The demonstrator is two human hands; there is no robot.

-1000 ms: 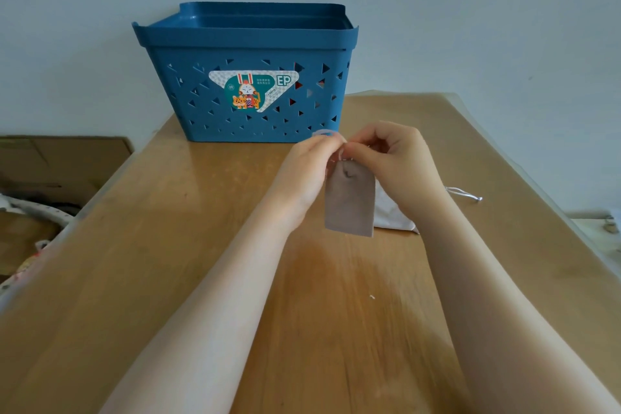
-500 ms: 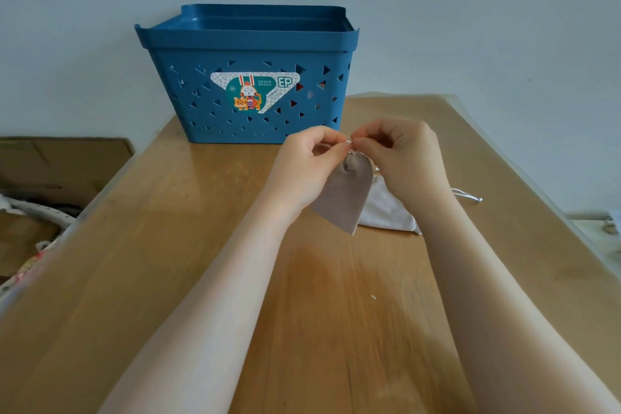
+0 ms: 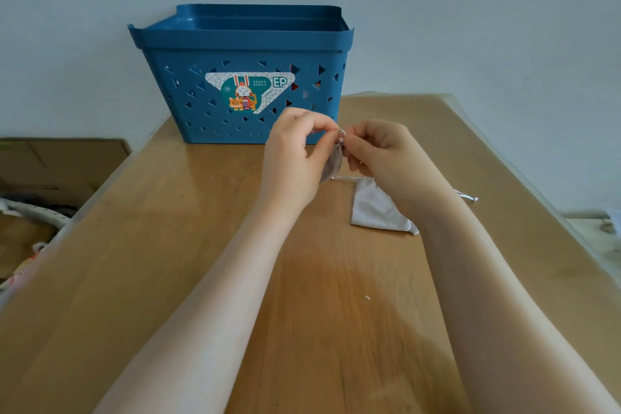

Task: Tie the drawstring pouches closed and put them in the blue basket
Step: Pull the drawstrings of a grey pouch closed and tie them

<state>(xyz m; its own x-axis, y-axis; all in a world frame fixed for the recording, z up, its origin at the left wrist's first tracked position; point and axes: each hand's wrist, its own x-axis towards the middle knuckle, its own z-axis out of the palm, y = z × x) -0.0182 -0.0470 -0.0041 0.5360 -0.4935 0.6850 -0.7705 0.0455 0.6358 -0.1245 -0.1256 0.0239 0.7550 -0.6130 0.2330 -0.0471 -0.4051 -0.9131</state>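
wooden table (image 3: 168, 279), cardboard box (image 3: 60, 165), pale wall (image 3: 470, 27)

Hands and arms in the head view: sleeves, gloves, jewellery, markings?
Both forearms are bare up to the frame's bottom edge: no sleeves in view. The left hand and right hand wear no gloves, and no watch, bracelet or ring can be seen. No markings or tattoos show. Nails look short and unpainted, though they appear small here.

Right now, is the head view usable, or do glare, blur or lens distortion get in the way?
Head view: usable; even soft daylight, faint arm shadows on the table. Mild sheen on the tabletop in front of the blue basket, nothing washed out. Wide-angle bending stretches the forearms and table edges. The drawstring between both hands' fingers is too small to resolve.
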